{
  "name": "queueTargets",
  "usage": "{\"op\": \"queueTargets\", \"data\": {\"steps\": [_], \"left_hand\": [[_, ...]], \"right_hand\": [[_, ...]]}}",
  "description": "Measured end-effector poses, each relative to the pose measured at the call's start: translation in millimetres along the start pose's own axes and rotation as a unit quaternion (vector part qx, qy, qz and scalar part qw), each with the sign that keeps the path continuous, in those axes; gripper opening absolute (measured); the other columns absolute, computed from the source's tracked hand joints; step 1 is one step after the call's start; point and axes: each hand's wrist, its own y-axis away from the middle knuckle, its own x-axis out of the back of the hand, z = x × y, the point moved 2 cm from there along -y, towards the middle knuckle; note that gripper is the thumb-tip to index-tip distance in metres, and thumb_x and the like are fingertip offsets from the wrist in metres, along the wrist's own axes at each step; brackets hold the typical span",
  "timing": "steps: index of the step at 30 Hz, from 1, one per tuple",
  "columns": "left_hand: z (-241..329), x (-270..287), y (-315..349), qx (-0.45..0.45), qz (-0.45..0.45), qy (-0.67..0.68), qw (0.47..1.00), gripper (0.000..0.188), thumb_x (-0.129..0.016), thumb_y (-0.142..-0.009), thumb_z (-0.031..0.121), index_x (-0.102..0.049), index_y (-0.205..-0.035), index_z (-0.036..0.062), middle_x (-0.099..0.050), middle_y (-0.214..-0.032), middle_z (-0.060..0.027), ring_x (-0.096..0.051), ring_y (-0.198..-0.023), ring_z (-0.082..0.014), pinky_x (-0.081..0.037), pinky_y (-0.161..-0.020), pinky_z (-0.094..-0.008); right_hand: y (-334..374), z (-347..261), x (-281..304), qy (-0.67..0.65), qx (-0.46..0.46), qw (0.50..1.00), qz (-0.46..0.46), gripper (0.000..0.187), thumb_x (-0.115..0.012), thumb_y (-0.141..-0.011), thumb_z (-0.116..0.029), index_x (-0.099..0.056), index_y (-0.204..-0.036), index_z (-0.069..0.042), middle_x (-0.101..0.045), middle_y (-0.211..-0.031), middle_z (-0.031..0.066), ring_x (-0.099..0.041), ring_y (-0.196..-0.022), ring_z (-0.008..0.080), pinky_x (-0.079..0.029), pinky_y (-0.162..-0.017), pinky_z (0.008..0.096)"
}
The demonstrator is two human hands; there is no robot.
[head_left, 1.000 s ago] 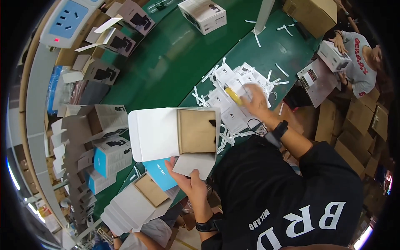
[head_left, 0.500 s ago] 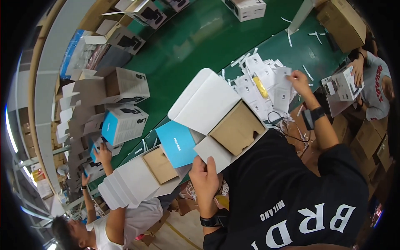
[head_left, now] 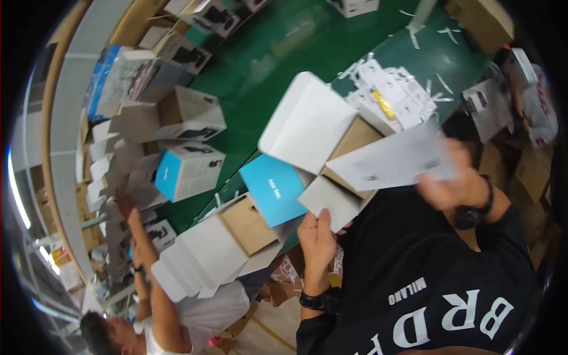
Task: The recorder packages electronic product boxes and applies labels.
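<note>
My left hand (head_left: 317,238) grips the lower flap of an open carton (head_left: 337,155), white outside and brown inside, with a blue panel (head_left: 273,188). Its white lid stands up toward the green table (head_left: 278,53). My right hand (head_left: 454,184), blurred by motion and wearing a dark watch, holds a white paper sheet (head_left: 395,158) over the carton's open mouth. A pile of white leaflets (head_left: 391,94) with a yellow item on top lies beyond the carton.
A stack of flat white and brown cartons (head_left: 219,248) lies at my left. Closed white and blue boxes (head_left: 188,170) crowd the left shelf. Another person (head_left: 155,296) reaches up at lower left. Brown cardboard boxes (head_left: 485,18) and a second person sit at the right.
My right hand has left the leaflet pile and come back to the carton with a white sheet. The carton has tilted up while my left hand stays on its flap.
</note>
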Motion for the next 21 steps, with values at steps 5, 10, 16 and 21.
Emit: {"op": "queueTargets", "data": {"steps": [5, 10, 16, 21], "left_hand": [[11, 12, 16, -0.052, 0.008, -0.005, 0.999, 0.025, -0.053, -0.107, 0.015, -0.066, -0.099, -0.0050, -0.072, -0.084, -0.0085, -0.063, -0.068, -0.0086, -0.050, -0.061, -0.0231], [-6, 20, 14, -0.105, 0.011, -0.101, 0.989, 0.026, -0.055, -0.106, 0.015, -0.067, -0.096, -0.0056, -0.070, -0.081, -0.0053, -0.057, -0.067, -0.0056, -0.046, -0.060, -0.0231], [13, 17, 18, -0.112, 0.004, -0.107, 0.988, 0.025, -0.056, -0.105, 0.014, -0.067, -0.097, -0.0070, -0.066, -0.075, -0.0023, -0.051, -0.066, -0.0046, -0.043, -0.058, -0.0242], [0, 8, 4, -0.105, -0.021, -0.074, 0.991, 0.026, -0.057, -0.105, 0.015, -0.067, -0.096, -0.0070, -0.066, -0.074, -0.0019, -0.053, -0.065, -0.0050, -0.044, -0.058, -0.0241]], "right_hand": [[-12, -46, -41, -0.226, -0.179, 0.955, -0.071, 0.011, -0.071, -0.080, -0.010, -0.063, -0.077, -0.002, -0.060, -0.073, 0.0100, -0.060, -0.058, 0.0281, -0.048, -0.050, 0.0379], [-37, -74, -53, -0.171, -0.181, 0.959, -0.135, 0.013, -0.072, -0.080, -0.009, -0.062, -0.075, -0.002, -0.061, -0.072, 0.0096, -0.062, -0.060, 0.0262, -0.049, -0.049, 0.0357], [-63, -61, -28, -0.215, -0.203, 0.949, -0.111, 0.013, -0.068, -0.084, -0.011, -0.064, -0.078, 0.000, -0.060, -0.069, 0.0124, -0.065, -0.063, 0.0272, -0.049, -0.052, 0.0354], [-22, -24, -43, -0.330, -0.462, 0.823, -0.013, 0.032, -0.058, -0.089, -0.018, -0.062, -0.065, 0.003, -0.060, -0.064, 0.0204, -0.061, -0.053, 0.0355, -0.049, -0.053, 0.0435]]}}
